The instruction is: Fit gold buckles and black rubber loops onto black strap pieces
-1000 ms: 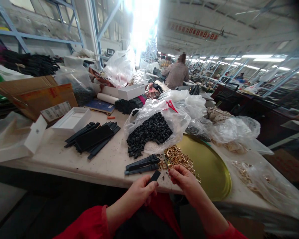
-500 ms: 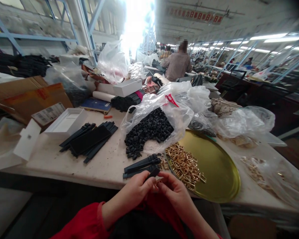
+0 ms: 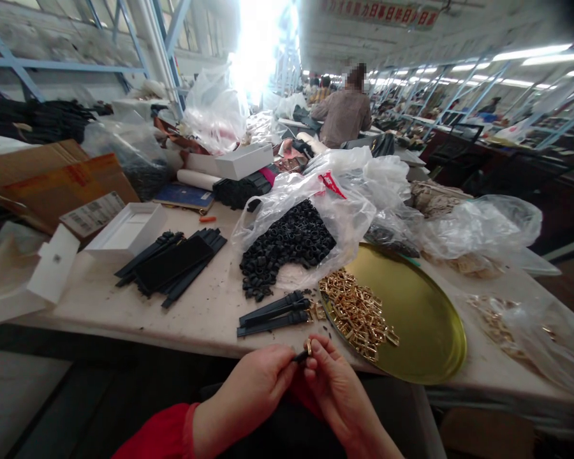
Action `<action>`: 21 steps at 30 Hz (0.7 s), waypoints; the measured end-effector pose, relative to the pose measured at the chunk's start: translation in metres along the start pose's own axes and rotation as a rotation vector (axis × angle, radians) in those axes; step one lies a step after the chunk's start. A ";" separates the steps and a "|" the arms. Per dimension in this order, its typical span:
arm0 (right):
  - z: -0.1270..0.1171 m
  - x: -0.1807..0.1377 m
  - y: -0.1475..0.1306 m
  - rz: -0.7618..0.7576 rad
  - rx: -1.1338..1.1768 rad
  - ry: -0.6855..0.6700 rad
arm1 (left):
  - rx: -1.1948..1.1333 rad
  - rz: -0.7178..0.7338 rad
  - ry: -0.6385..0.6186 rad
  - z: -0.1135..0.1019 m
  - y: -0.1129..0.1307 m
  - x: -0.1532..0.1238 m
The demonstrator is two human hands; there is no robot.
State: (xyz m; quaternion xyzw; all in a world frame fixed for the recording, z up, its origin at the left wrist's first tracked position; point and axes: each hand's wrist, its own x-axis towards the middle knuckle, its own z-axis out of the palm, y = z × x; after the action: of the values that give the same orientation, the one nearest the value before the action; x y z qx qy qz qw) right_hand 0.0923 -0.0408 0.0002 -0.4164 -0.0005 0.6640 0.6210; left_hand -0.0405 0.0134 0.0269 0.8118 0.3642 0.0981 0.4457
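Observation:
My left hand [image 3: 256, 389] is closed around a black strap [image 3: 300, 356], only the tip of which shows between my fingers. My right hand [image 3: 332, 382] pinches a small gold buckle [image 3: 309, 347] against that tip. Both hands are held together just below the table's front edge. Directly above them lie three black straps [image 3: 272, 313] on the table. A pile of gold buckles [image 3: 358, 312] sits on the left side of a round gold tray [image 3: 421, 319].
An open plastic bag of black loops [image 3: 287, 245] lies behind the straps. A stack of black straps [image 3: 172, 264], white boxes [image 3: 127, 229] and a cardboard box [image 3: 52, 182] stand to the left. More plastic bags [image 3: 473, 226] crowd the right. A person [image 3: 342, 115] works farther down the table.
My right hand came from the buckle pile to my left hand and now holds a gold buckle at the strap's tip. Both hands have dropped lower, nearer to me.

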 end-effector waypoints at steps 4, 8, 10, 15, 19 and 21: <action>0.003 -0.011 0.004 -0.059 -0.190 -0.036 | -0.089 0.015 0.013 0.000 0.004 -0.007; 0.005 -0.017 0.008 -0.182 -0.203 0.030 | -0.141 -0.040 -0.025 -0.003 0.008 -0.016; 0.004 -0.018 0.010 -0.208 -0.165 0.036 | -0.189 -0.083 -0.020 -0.003 0.009 -0.020; -0.005 -0.019 0.025 -0.249 -0.409 -0.011 | -0.370 -0.128 -0.014 0.000 0.008 -0.027; -0.010 -0.022 0.033 -0.294 -0.557 -0.041 | -0.464 -0.153 0.004 0.005 0.005 -0.029; -0.010 -0.022 0.033 -0.291 -0.585 -0.053 | -0.503 -0.186 0.011 0.007 0.002 -0.028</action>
State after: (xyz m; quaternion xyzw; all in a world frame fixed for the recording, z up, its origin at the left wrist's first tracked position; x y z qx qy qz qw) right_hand 0.0681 -0.0720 -0.0110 -0.5552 -0.2668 0.5506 0.5634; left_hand -0.0566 -0.0110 0.0294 0.6380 0.4039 0.1484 0.6386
